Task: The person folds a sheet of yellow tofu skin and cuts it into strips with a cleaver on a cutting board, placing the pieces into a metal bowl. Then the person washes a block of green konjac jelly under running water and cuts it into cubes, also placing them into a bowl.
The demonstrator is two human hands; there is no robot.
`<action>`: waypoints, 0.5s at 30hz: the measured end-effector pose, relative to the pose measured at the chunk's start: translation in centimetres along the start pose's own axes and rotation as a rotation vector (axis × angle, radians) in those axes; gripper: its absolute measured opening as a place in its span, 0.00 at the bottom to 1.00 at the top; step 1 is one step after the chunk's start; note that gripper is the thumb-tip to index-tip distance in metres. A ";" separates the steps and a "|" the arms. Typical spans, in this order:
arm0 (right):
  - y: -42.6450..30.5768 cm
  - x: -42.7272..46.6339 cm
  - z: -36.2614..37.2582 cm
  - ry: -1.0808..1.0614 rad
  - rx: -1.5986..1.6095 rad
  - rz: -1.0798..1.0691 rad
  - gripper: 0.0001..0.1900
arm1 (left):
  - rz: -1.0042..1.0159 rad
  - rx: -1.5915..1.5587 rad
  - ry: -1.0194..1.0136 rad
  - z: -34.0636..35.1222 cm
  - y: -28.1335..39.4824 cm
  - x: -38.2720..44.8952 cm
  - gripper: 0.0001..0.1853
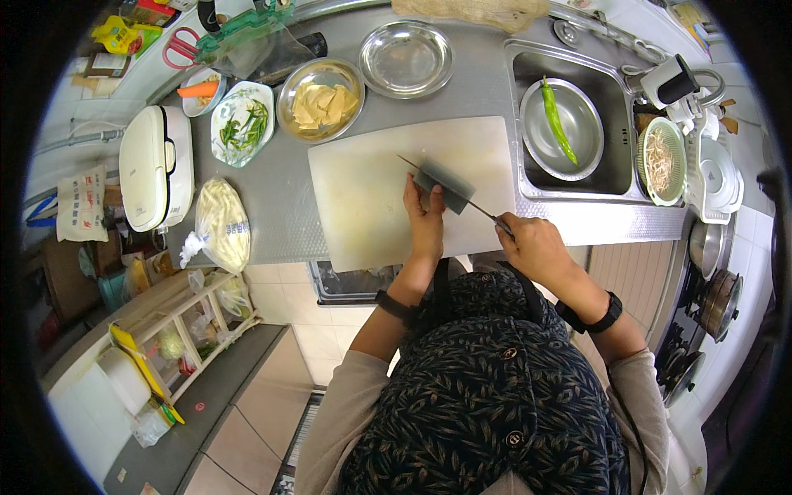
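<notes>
Over the white cutting board [352, 204], my left hand [427, 216] grips a grey-green rectangular block [455, 197], which looks like a whetstone, between thumb and fingers. My right hand [535, 238] is closed around the handle of a knife [486, 211]. The knife's blade runs up and left across the block, seen nearly edge-on; whether they touch cannot be told. Beyond the board are a metal bowl [286, 127] of yellowish sheet-like pieces [325, 106], an empty metal plate [405, 59] and a dish [216, 145] of cut green pepper [253, 124].
Right of the board, the sink [612, 179] holds a metal bowl [532, 136] with a long green pepper [557, 124]. A green basket [677, 167] of sprouts stands beyond. At left are a white appliance [142, 167], a tied plastic bag [224, 226], a carrot [198, 89] and red-handled scissors [179, 49].
</notes>
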State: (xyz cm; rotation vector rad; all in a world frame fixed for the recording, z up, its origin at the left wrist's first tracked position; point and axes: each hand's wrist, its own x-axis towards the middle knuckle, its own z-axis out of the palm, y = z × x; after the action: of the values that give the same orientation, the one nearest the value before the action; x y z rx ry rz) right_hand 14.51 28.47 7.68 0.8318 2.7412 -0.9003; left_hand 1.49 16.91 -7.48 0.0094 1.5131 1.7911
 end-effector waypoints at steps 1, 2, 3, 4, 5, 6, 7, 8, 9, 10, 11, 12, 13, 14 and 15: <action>0.0 0.0 0.1 0.004 -0.002 -0.003 0.08 | -0.005 0.008 -0.014 -0.1 0.0 0.0 0.37; 0.0 0.0 0.1 0.008 -0.004 -0.007 0.08 | -0.009 0.016 -0.027 -0.2 0.0 0.0 0.37; 0.0 0.1 0.2 0.006 -0.009 -0.004 0.08 | 0.001 0.003 -0.016 -0.2 0.0 0.0 0.37; 0.0 0.1 0.2 0.002 -0.013 -0.001 0.08 | 0.009 -0.009 -0.005 -0.1 -0.1 -0.1 0.36; 0.0 0.1 0.2 -0.004 -0.019 0.002 0.08 | 0.019 -0.024 0.001 0.0 -0.2 -0.2 0.36; 0.0 0.1 0.3 -0.003 -0.016 0.005 0.08 | 0.022 -0.008 0.020 0.0 -0.2 -0.1 0.36; 0.0 0.2 0.3 -0.005 -0.015 0.009 0.08 | 0.026 0.004 0.033 0.1 -0.3 -0.1 0.36; 0.0 0.2 0.3 -0.006 -0.013 0.012 0.08 | 0.030 0.018 0.046 0.2 -0.4 -0.1 0.36; 0.0 0.2 0.3 -0.002 -0.012 0.013 0.08 | 0.037 -0.002 0.042 0.2 -0.4 -0.1 0.36; 0.0 0.2 0.3 0.002 -0.010 0.014 0.08 | 0.044 -0.021 0.038 0.2 -0.5 -0.1 0.36; 0.0 0.3 0.4 0.005 -0.010 0.015 0.08 | 0.035 -0.039 0.034 0.2 -0.5 -0.2 0.37; 0.0 0.3 0.4 0.003 -0.007 0.017 0.08 | 0.037 -0.038 0.028 0.1 -0.5 -0.2 0.37; 0.0 0.3 0.4 0.000 -0.005 0.019 0.08 | 0.023 -0.037 0.023 0.0 -0.5 -0.2 0.37; 0.0 0.3 0.5 -0.004 -0.004 0.022 0.08 | 0.011 -0.038 0.020 0.0 -0.5 -0.2 0.37; 0.0 0.3 0.5 -0.002 -0.006 0.020 0.08 | 0.015 -0.028 0.035 0.0 -0.5 -0.2 0.37</action>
State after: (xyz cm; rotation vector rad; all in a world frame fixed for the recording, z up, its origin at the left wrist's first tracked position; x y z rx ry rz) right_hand 14.21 28.33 7.17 0.8553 2.7273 -0.8881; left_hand 1.91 16.79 -7.81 -0.0247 1.5152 1.8327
